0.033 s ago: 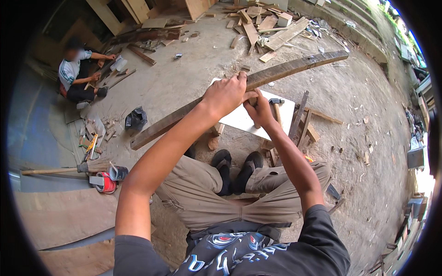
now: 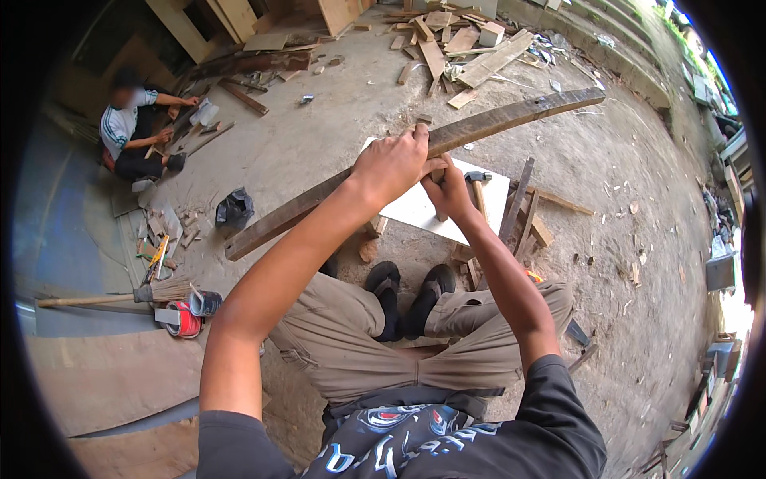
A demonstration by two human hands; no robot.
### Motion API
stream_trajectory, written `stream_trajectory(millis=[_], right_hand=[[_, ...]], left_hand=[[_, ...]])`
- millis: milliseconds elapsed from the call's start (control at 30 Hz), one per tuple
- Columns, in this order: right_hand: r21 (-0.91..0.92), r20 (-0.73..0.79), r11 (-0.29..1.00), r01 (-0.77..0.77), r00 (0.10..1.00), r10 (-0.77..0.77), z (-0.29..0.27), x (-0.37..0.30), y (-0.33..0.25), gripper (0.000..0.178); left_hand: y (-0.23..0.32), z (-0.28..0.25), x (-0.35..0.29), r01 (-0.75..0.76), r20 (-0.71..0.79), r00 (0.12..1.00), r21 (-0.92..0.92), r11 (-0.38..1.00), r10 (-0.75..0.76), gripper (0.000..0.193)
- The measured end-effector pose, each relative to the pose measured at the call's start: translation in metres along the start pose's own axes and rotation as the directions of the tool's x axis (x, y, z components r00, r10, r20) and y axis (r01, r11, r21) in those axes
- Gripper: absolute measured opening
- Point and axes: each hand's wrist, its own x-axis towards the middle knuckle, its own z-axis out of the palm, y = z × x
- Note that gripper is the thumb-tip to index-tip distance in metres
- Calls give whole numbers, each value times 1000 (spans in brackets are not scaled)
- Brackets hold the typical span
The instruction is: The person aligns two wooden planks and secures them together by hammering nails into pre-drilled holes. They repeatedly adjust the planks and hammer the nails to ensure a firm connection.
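A long dark wooden plank [image 2: 515, 118] slants across in front of me, its near end low on the left and its far end high on the right. My left hand [image 2: 393, 164] is closed round its middle. Just right of it, below the plank, my right hand [image 2: 448, 190] is closed on a short wooden piece [image 2: 441, 214]. A small wooden end [image 2: 424, 120] shows beyond the plank's far edge; whether it belongs to that piece is hidden by my hands. Beneath is a white board [image 2: 495, 203], with a hammer [image 2: 479, 188] lying on it beside my right hand.
Wooden sticks [image 2: 531, 203] lean right of the board. A black plastic bag [image 2: 234, 208], a broom [image 2: 159, 289] and a red can [image 2: 185, 320] are at left. Scrap wood [image 2: 487, 64] is piled at the back. Another person [image 2: 128, 128] sits at far left.
A little more of the small wooden end shows beyond the plank. My hands and the plank hold almost the same place.
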Motion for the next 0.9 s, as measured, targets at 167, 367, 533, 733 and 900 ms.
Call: stream_trajectory(millis=[167,367,533,733,900], right_hand=[[44,-44,998,54,998,-52,-7,13,14,42],[52,-86,999,12,996,-8,-11,9,28,28],[101,-6,989,-107,994,108,-17,6,16,23],[16,-56,998,-54,997,55,-15,3,16,26],[-147,-42,989,15,999,-21,-25,-5,8,29]], left_hand=[[1,8,22,-97,-92,990,151,984,111,48],[12,15,37,-96,-91,990,142,985,109,44],[14,13,42,-95,-47,994,68,993,98,69],[17,6,38,-62,-38,997,26,998,63,53],[19,4,38,-41,-14,999,18,999,41,56]])
